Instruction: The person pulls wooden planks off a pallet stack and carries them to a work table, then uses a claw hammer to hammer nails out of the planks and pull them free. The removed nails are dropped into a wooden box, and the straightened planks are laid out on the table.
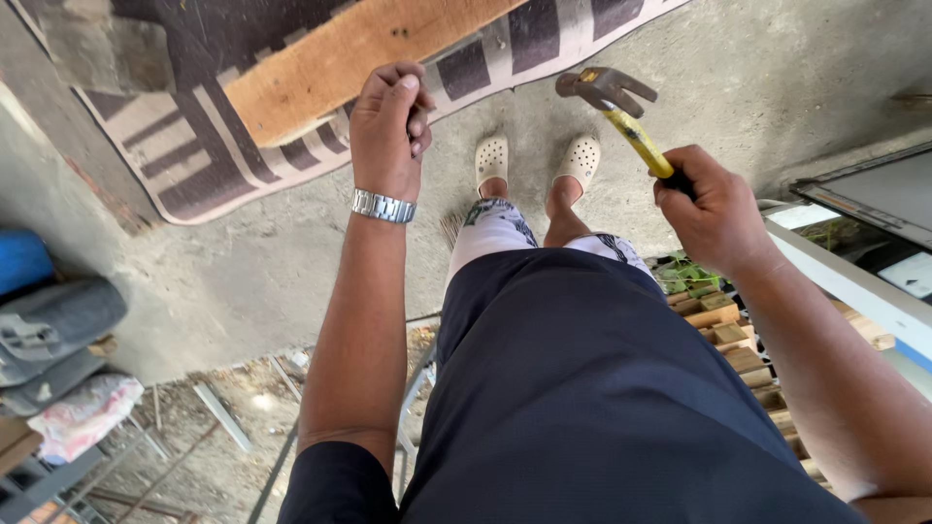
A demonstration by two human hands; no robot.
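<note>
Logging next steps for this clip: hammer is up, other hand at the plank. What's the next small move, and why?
Probably a short, light tap: bring the hammer down toward the spot the left hand pinches at the wooden plank. The right hand holds the hammer raised and off to the side, its head clear of the wood. Whether the pinched fingers hold a nail can't be seen, so go gently.

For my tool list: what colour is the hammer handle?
The hammer handle is yellow with a black grip in the right hand; head view.
</note>
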